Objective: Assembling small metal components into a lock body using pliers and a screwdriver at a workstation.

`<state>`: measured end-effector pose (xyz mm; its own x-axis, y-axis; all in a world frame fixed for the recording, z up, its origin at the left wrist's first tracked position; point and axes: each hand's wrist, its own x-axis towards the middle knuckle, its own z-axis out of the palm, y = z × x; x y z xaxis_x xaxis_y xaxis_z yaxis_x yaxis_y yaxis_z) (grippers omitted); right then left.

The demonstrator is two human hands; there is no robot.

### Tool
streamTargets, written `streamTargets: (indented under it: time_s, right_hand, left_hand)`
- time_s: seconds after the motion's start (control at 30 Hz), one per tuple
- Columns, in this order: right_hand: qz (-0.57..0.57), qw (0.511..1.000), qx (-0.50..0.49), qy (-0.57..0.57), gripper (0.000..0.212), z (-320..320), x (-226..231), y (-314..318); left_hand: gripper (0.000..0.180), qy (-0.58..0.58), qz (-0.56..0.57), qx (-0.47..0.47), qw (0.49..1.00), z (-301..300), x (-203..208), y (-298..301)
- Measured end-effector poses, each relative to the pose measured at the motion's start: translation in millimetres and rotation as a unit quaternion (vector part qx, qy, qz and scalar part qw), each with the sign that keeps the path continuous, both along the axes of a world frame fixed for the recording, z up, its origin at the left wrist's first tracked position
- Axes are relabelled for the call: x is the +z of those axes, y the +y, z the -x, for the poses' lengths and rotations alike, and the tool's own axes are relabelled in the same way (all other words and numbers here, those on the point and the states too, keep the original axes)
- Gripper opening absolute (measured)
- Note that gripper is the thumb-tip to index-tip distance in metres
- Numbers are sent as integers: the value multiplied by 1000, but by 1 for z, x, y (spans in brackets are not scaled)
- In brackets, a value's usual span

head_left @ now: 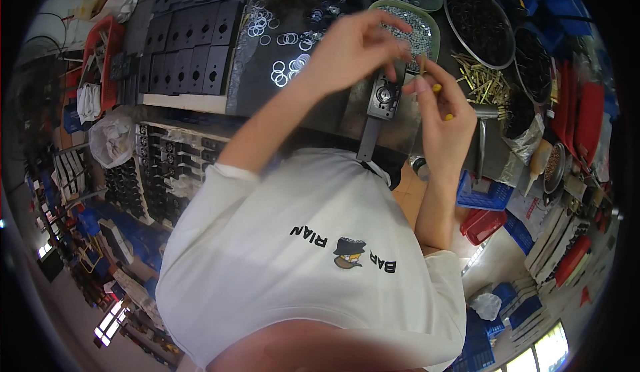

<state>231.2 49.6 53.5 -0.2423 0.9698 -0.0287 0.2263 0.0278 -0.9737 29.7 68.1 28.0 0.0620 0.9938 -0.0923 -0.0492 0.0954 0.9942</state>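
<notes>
My left hand [357, 47] reaches over the near edge of a green tray [437, 35] of small silvery parts. Its fingers are bent and smeared by motion, so whether they hold anything cannot be made out. My right hand [445, 109] is closed around a thin tool with a yellow handle [437, 88]; the tool's kind is not clear. A small brass-coloured pin [421, 65] shows at its fingertips. Between the hands lies a dark metal lock body [384, 99] with a round fitting, on a narrow metal bar [368, 142] pointing toward me.
Silvery rings [283, 72] lie on the bench left of my hands, beside rows of black plates [193, 65]. Brass pins [487, 82] are heaped at right, near a round pan [479, 22] of dark parts. A blue basket [483, 195] stands below the bench's right side.
</notes>
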Motion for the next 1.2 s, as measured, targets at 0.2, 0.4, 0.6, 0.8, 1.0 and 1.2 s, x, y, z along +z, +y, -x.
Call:
streamTargets:
  time_s: [0.2, 0.4, 0.6, 0.8, 1.0, 1.2]
  right_hand:
    - [44, 998, -35, 21, 19, -21, -14, -3]
    - [4, 1000, -22, 2, 21, -15, -15, -14]
    - [-285, 951, 44, -114, 20, -18, -40, 5]
    - [-109, 993, 20, -34, 13, -10, -31, -6]
    - [-119, 988, 58, -77, 12, -8, -52, 2]
    - [-252, 943, 117, -183, 11, -3, -41, 2]
  left_hand:
    - [16, 577, -185, 181, 774, 73, -53, 104]
    - [20, 638, -191, 169, 727, 88, -83, 135]
    - [8, 525, -230, 209, 792, 89, -67, 121]
    - [20, 258, -222, 222, 914, 81, -31, 68]
    - [27, -74, -34, 63, 995, 44, -16, -26]
    - [24, -47, -62, 88, 993, 21, -36, -77]
